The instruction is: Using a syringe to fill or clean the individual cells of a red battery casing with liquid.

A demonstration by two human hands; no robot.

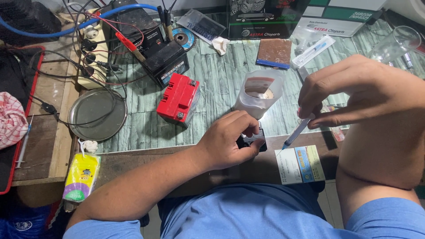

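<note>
At the lower centre of the frame, a small black block (253, 140) is gripped by the left hand (228, 139) at the worktop (221, 79) edge. A syringe (295, 132) is pinched in the right hand (354, 90), needle slanted down toward the block. The step in hand is judged to be dosing through the needle; a steady block and careful tip placement are called for. A red battery (178, 98) is seen left of centre

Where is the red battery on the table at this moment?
In the head view, the red battery lies left of centre on the green table, between the round metal plate and the translucent plastic cup, just below the black battery.
</note>
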